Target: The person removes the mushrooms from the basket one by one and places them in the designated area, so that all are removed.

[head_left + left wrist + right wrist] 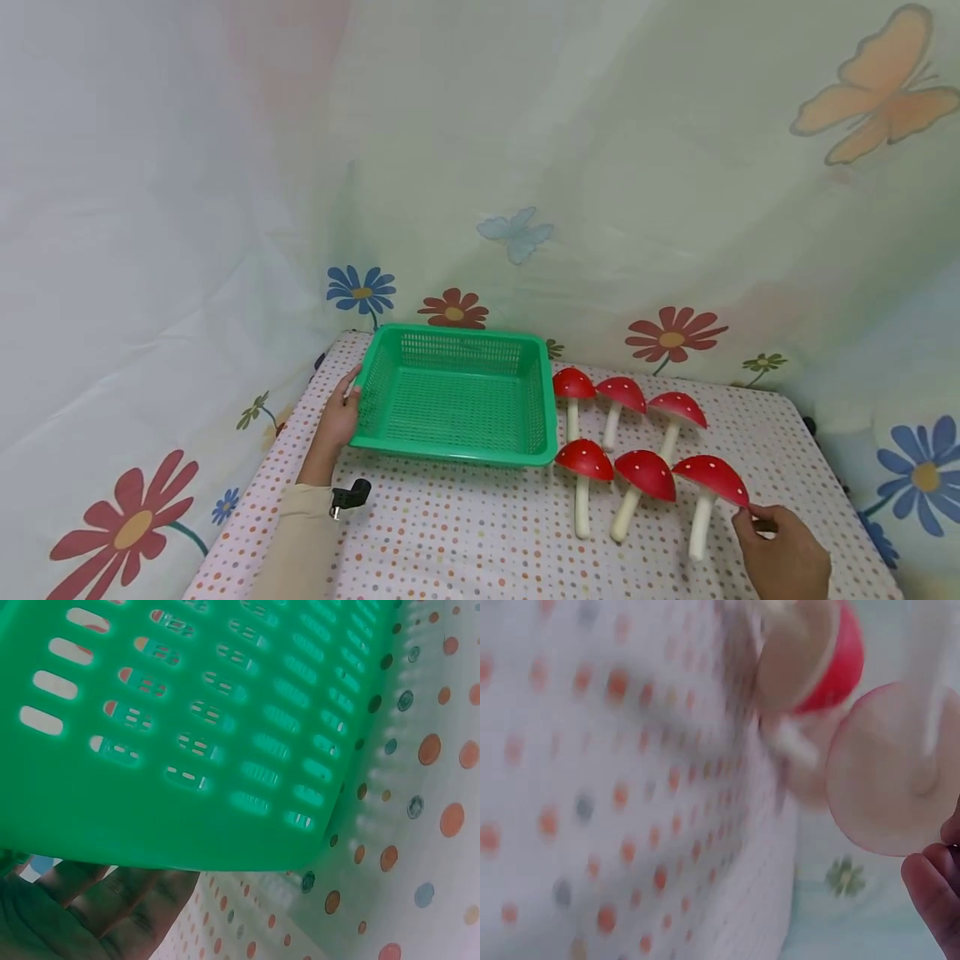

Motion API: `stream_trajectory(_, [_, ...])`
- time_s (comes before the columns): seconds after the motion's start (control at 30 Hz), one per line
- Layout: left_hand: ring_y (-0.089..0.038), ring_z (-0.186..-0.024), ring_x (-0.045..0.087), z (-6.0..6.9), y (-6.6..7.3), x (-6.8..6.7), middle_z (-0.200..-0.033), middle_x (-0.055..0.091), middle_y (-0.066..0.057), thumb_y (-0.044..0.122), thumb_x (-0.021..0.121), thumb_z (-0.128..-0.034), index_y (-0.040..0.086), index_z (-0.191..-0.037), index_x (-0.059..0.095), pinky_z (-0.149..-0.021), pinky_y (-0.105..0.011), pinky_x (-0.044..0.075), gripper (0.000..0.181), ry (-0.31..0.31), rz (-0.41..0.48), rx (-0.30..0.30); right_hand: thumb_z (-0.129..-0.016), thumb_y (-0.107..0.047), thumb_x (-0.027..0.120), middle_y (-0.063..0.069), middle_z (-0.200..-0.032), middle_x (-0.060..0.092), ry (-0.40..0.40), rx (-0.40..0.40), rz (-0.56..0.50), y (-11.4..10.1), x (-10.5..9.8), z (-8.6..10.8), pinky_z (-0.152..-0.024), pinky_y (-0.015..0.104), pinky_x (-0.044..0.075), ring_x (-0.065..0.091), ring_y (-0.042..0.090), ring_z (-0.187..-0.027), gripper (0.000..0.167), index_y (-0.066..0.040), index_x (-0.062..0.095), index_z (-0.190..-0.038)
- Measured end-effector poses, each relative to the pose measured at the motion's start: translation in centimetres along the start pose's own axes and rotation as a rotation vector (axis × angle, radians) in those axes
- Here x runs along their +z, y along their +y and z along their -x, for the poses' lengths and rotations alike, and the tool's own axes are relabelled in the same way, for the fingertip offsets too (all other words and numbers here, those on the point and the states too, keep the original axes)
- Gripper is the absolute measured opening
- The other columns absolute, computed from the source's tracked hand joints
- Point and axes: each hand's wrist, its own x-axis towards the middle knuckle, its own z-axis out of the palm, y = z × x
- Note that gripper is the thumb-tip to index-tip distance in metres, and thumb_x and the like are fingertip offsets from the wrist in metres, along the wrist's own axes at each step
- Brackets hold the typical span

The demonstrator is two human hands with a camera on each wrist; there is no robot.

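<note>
A green plastic basket (457, 412) with slotted walls stands on the table. My left hand (339, 417) holds its left rim; in the left wrist view the fingers (139, 911) curl below the basket edge. On the right, my right hand (787, 554) pinches the cap edge of a toy mushroom (716, 479), red with white dots on a white stem. The right wrist view shows the pale underside of that mushroom's cap (877, 787), with fingertips (930, 889) at its edge. Several like mushrooms (647, 475) lie in two rows between basket and right hand.
A polka-dot cloth (450, 533) covers the table. Behind it hangs a pale curtain (570, 167) printed with flowers and butterflies, which also runs along both sides. A small black device (351, 495) is strapped at the left wrist.
</note>
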Motion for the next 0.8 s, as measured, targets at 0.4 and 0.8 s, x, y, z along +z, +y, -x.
stream_trajectory(0.4, [-0.037, -0.135, 0.037, 0.6, -1.0, -2.0, -0.165, 0.015, -0.015, 0.033, 0.028, -0.1091, 0.034, -0.158, 0.021, -0.098, -0.049, 0.035, 0.049, 0.014, 0.01, -0.043, -0.086, -0.004, 0.063, 0.029, -0.082, 0.066, -0.076, 0.015, 0.054, 1.4, 3.6, -1.2, -0.045, 0.027, 0.035, 0.062, 0.035, -0.063, 0.02, 0.013, 0.065, -0.096])
stream_trajectory(0.8, [-0.044, -0.143, 0.031, 0.1, 0.1, -0.5, -0.165, 0.016, -0.017, 0.031, 0.029, -0.1092, 0.034, -0.158, 0.02, -0.11, -0.062, 0.031, 0.05, 0.0, 0.035, -0.023, -0.089, -0.007, 0.059, 0.029, -0.111, 0.056, -0.397, 0.182, 0.121, 1.7, 3.7, -0.3, -0.064, 0.042, 0.049, 0.06, 0.037, -0.091, 0.032, 0.007, 0.055, -0.118])
